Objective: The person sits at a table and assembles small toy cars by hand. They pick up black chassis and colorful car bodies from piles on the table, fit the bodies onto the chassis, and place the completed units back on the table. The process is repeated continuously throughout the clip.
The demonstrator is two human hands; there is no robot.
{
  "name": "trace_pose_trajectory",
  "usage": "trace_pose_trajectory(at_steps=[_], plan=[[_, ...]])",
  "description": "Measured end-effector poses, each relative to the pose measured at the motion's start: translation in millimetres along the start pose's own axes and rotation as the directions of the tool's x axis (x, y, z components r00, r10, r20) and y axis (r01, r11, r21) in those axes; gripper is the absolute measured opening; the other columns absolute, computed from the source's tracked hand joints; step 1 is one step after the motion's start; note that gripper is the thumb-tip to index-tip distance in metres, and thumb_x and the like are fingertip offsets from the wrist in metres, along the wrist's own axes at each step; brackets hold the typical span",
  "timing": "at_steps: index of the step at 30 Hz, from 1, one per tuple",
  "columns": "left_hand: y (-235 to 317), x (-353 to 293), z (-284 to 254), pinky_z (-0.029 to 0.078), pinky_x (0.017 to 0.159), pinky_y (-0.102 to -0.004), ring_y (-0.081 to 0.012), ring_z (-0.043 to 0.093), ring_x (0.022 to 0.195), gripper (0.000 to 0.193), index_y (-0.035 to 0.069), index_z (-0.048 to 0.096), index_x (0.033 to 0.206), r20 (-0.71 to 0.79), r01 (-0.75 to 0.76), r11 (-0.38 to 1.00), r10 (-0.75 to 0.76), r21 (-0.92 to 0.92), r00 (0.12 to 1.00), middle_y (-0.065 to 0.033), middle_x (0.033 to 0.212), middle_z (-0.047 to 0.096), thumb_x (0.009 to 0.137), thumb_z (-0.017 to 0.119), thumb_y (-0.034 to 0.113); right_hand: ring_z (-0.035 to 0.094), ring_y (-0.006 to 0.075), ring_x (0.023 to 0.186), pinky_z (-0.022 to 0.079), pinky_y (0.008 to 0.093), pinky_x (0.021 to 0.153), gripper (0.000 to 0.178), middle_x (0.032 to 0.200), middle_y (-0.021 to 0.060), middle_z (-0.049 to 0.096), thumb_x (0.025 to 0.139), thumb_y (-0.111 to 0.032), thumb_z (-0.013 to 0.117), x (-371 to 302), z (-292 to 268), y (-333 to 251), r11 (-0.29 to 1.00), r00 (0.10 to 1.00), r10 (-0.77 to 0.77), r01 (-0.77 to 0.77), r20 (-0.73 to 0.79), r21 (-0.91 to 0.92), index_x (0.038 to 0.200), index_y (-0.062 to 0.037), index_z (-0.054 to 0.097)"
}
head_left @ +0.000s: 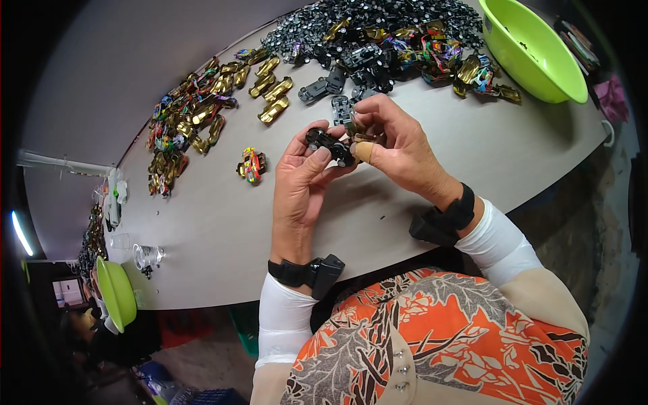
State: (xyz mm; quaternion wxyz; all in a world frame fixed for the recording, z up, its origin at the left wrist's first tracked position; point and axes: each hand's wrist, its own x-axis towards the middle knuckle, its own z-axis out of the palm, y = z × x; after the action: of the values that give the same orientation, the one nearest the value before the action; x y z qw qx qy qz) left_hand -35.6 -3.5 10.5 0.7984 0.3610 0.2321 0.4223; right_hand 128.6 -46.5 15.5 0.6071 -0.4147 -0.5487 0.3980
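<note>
My left hand grips a small black toy car chassis with its wheels showing, held above the table between thumb and fingers. At the chassis's right end, my right hand is closed, with a tan bandage round its thumb. Whatever its fingertips pinch is too small and hidden to make out. Just beyond the hands lies a grey toy car chassis. To the left, a red and yellow toy car sits alone on the table.
Gold car bodies and a multicoloured pile lie at far left. Small wheels are heaped at the back beside dark chassis. A green basin stands at far right; another person is near a second green basin and clear cup.
</note>
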Motion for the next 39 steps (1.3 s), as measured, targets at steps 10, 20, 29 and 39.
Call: trace_pose_trajectory(at_steps=[10,20,29,39], plan=[[-0.2,0.1,-0.8,0.057,0.075,-0.0385,-0.0218,0.062,0.094,0.041,0.0,0.049,0.118,0.0,-0.006,1.0,0.006,0.012,1.0,-0.0149,0.109,0.06,0.079,0.064,0.004,0.05,0.0041,0.069,0.044,0.0197,0.061,0.032,0.085,0.0021,0.056,0.076,0.001,0.06,1.0,-1.7,-0.3,0.998,1.0,-0.019,0.018,-0.006,-0.062,0.104,-0.0043,0.047],[-2.9,-3.8,7.3,0.057,0.074,-0.0364,-0.0208,0.062,0.091,0.041,-0.002,0.051,0.117,-0.014,-0.006,0.995,0.007,0.104,1.0,-0.0143,0.107,0.06,0.078,0.063,0.0,0.055,0.0106,0.07,0.047,0.0235,0.061,0.03,0.082,0.0075,0.056,0.076,0.004,0.057,-1.8,3.1,-8.0,0.97,0.997,-0.017,0.035,0.075,-0.241,0.104,-0.0013,0.047],[-0.5,-5.7,6.4,0.058,0.07,-0.0335,-0.0213,0.063,0.089,0.044,-0.003,0.052,0.119,0.012,-0.037,0.989,0.036,0.142,0.999,-0.015,0.105,0.061,0.077,0.064,-0.002,0.057,0.0152,0.073,0.048,0.0263,0.063,0.029,0.09,0.0098,0.055,0.075,0.004,0.058,2.1,1.9,-7.2,0.951,0.974,-0.14,0.182,0.177,-0.251,0.103,-0.0004,0.054],[-3.1,-4.4,5.5,0.059,0.067,-0.032,-0.0199,0.062,0.089,0.042,-0.003,0.051,0.121,0.034,-0.071,0.986,0.066,0.148,0.997,-0.0118,0.108,0.058,0.08,0.063,0.002,0.055,0.0121,0.073,0.046,0.0237,0.062,0.033,0.089,0.0075,0.054,0.072,0.004,0.055,-0.9,4.0,-12.4,0.994,0.983,0.105,-0.104,0.151,-0.015,0.105,-0.0011,0.055]])
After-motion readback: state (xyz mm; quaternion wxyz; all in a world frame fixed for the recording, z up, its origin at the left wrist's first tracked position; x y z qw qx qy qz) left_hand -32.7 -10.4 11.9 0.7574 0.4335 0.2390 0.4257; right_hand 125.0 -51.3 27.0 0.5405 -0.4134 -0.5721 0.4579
